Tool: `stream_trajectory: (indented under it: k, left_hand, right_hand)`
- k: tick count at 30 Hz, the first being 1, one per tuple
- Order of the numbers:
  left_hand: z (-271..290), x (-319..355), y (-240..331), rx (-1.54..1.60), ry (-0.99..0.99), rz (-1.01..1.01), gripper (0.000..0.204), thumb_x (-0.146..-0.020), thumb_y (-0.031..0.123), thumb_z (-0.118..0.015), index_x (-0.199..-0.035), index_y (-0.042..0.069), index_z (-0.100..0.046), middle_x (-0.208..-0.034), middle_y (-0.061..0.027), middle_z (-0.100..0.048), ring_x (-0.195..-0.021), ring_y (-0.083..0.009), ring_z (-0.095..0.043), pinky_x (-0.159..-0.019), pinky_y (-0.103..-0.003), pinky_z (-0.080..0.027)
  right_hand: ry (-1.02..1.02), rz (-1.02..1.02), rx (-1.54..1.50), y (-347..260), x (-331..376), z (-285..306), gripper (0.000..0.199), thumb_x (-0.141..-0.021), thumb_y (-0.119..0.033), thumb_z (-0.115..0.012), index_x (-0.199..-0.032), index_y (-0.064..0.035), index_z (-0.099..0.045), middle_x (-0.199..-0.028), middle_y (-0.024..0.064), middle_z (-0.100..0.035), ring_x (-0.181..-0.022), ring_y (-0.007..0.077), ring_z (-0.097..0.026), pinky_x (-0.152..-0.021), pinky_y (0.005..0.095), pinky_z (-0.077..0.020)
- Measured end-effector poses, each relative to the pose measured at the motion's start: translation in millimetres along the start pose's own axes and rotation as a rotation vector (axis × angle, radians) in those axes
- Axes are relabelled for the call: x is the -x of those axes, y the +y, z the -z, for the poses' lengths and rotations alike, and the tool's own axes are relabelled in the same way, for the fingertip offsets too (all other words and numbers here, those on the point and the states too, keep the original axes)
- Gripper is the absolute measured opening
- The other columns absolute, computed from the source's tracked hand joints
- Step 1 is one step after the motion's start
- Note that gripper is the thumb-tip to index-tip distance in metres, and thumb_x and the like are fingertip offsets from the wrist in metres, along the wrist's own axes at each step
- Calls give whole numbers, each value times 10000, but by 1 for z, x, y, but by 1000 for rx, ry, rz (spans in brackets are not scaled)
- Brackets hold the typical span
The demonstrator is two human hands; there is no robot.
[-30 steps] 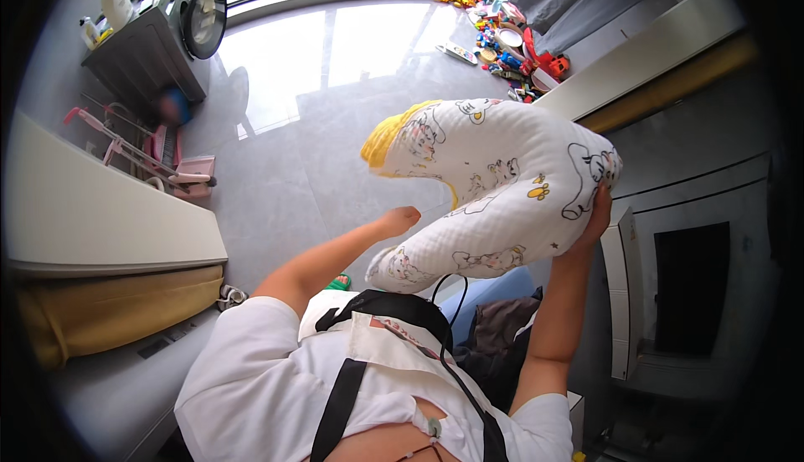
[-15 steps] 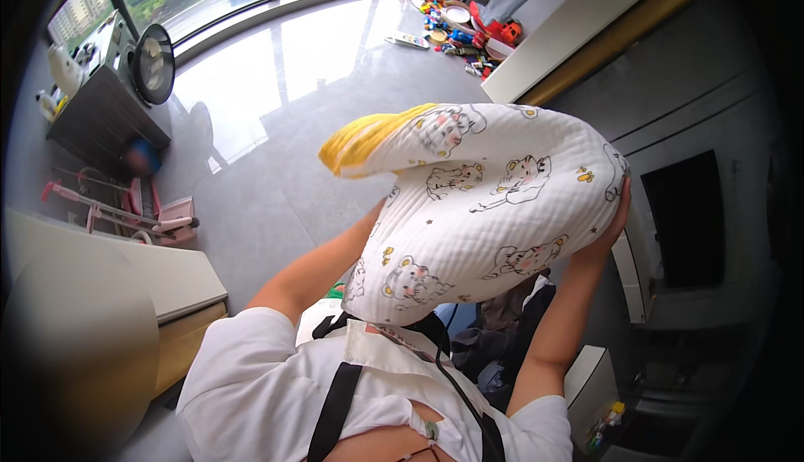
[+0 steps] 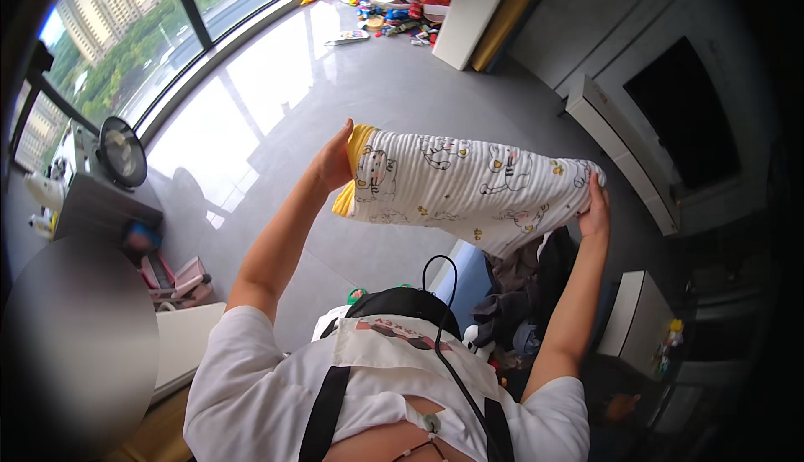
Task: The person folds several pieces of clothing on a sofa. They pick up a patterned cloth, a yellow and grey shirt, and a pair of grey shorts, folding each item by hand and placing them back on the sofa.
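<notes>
Between my two hands a white baby blanket [image 3: 452, 177] of crinkled gauze is stretched out in the air, folded over into a long band. It has outlined cartoon animals on it and a yellow edge at its left end. My left hand [image 3: 335, 159] is closed on that yellow end, its thumb up along the edge and its other fingers partly hidden. The opposite end is gripped by my right hand [image 3: 595, 209], with fingers curled over the cloth. The blanket's lower fold sags toward the right of centre.
Dark clothes [image 3: 511, 294] lie heaped on a light blue surface [image 3: 465, 282] below the blanket. Toys [image 3: 394, 10] are piled by the far window. A washing machine [image 3: 79, 156] with its round door open stands left, near pink frames [image 3: 180, 282]. White cabinets [image 3: 620, 139] line the right.
My left hand, hidden behind the blanket before, now shows at its left end. The blanket has gone from a bulky, folded-over shape to a narrower stretched band. My view has turned somewhat.
</notes>
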State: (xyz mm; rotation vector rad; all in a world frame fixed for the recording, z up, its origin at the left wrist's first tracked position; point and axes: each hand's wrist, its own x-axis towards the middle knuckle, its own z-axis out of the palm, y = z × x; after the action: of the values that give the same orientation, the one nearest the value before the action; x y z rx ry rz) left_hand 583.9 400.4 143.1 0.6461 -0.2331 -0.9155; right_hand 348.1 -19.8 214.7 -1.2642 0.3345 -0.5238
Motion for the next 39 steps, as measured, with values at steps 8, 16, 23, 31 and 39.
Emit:
stream_trajectory:
  k: [8, 16, 23, 31, 39]
  left_hand:
    - [38, -88, 1, -168, 62, -150, 172, -781, 12, -545, -951, 42, -548, -831, -56, -603, -749, -160, -597, -678, -308, -519]
    - [14, -200, 28, -311, -277, 132, 348, -794, 14, -517, -1134, 5, -442, -1037, -97, -540, -963, -199, -531, -864, -340, -432]
    - [3, -250, 15, -782, -547, 134, 532, -785, 27, -584, -1282, 42, -394, -1104, -119, -532, -1015, -218, -498, -934, -329, -349]
    - [-33, -251, 45, -836, -1013, 296, 361, -767, -61, -555, -1114, 35, -577, -1117, -70, -559, -1023, -161, -511, -914, -287, -376]
    - [-106, -259, 61, -1071, -1675, 185, 599, -702, -123, -540, -1263, 45, -411, -1228, -130, -478, -1144, -232, -460, -965, -313, -354]
  right_hand:
    - [249, 106, 532, 6, 48, 8, 482, -781, -76, -604, -1223, -12, -422, -1179, 86, -501, -1062, 170, -496, -909, 285, -373]
    - [771, 160, 335, 53, 120, -45, 525, -786, -81, -633, -1266, -51, -425, -1154, 69, -512, -955, 121, -534, -848, 240, -405]
    - [855, 98, 1034, 112, 196, -128, 488, -712, 22, -609, -1182, -33, -489, -1141, 103, -540, -1057, 165, -500, -894, 261, -384]
    - [1806, 104, 1099, 165, 255, -303, 427, -703, -162, -656, -1097, -57, -527, -1015, 138, -587, -935, 298, -558, -800, 337, -424]
    - [2404, -243, 883, 145, 207, -516, 367, -700, -71, -666, -1050, -17, -569, -1013, 156, -597, -965, 301, -564, -821, 334, -437]
